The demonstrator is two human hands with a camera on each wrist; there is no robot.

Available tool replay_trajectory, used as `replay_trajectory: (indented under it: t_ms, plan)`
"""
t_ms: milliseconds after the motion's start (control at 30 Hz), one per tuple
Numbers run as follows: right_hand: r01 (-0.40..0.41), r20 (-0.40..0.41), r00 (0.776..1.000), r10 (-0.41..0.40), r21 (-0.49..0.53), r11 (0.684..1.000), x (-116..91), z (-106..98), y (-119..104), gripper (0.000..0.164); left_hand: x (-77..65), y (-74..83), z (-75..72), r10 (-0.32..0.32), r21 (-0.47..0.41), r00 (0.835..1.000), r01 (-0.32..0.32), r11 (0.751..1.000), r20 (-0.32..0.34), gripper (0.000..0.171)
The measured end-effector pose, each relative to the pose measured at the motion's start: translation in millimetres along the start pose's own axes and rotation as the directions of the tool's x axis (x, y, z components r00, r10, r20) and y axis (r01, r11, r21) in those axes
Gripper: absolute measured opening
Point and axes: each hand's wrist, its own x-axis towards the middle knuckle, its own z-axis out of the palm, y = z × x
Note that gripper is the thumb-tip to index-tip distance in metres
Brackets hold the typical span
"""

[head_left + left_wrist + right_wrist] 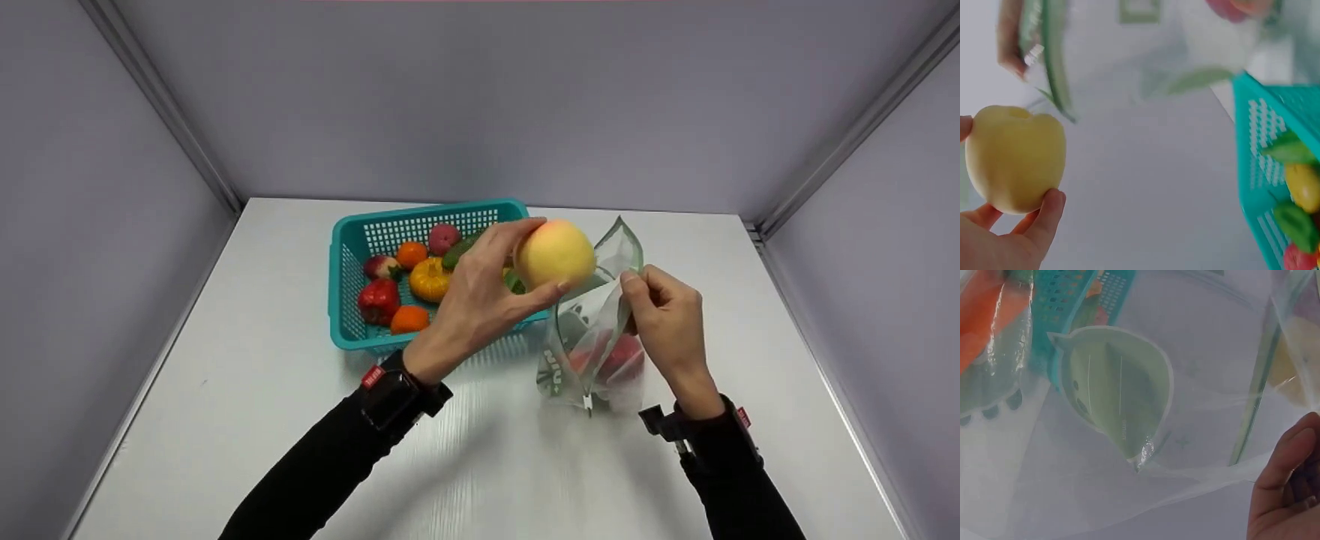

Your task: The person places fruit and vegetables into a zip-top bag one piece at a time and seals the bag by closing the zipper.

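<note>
My left hand (480,292) grips a yellow apple (556,253) between thumb and fingers, beside the mouth of a clear zip bag (592,322). In the left wrist view the apple (1016,157) shows its dimpled top, with fingertips on its sides. My right hand (667,322) pinches the upper edge of the bag, whose mouth with green trim stands parted. Reddish items (622,358) show through the lower part of the bag; their kind is unclear. The right wrist view looks through the printed plastic (1117,388), with the right thumb and curled fingers at its edge.
Behind the left hand, a teal basket (346,341) holds a red bell pepper (379,301), a small yellow pumpkin (429,280), orange fruits (409,319) and other produce. It stands on a white table (255,360) with grey walls (465,97) around it.
</note>
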Motion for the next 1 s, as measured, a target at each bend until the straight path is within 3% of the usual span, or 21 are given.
replay_trajectory:
  t_ms: [167, 300, 467, 667, 800, 1000]
  plan:
    - [0.041, 0.023, 0.999, -0.041, -0.018, 0.999, 0.3, -0.3, -0.7, 0.039, -6.5, 12.6, 11.0, -0.01, -0.216, 1.0, 0.014, 0.976, 0.019, 0.065]
    - [0.049, 0.029, 0.998, -0.049, -0.03, 0.998, 0.7, -0.6, -0.7, 0.039, -11.1, 14.3, 20.0, -0.044, -0.25, 0.998, 0.056, 0.966, 0.056, 0.065]
    - [0.017, 0.032, 0.999, -0.016, -0.042, 0.999, 0.0, -1.0, -2.0, 0.039, -15.3, 9.3, 27.0, -0.05, -0.168, 0.997, 0.06, 0.984, 0.065, 0.066]
    - [-0.02, 0.07, 0.997, 0.022, -0.029, 0.999, -3.5, -1.7, -6.9, 0.037, -17.0, 2.0, 31.0, 0.001, 0.022, 0.999, -0.002, 1.0, 0.043, 0.067]
    - [-0.022, 0.078, 0.997, 0.023, -0.016, 1.0, -4.3, -0.3, -9.2, 0.037, -17.7, -2.1, 33.8, 0.014, 0.138, 0.998, -0.022, 0.99, 0.058, 0.065]
    - [0.003, 0.09, 0.996, -0.004, 0.018, 1.0, -4.5, 0.8, -11.9, 0.036, -17.0, -7.3, 41.9, 0.01, 0.296, 0.994, -0.043, 0.954, 0.111, 0.066]
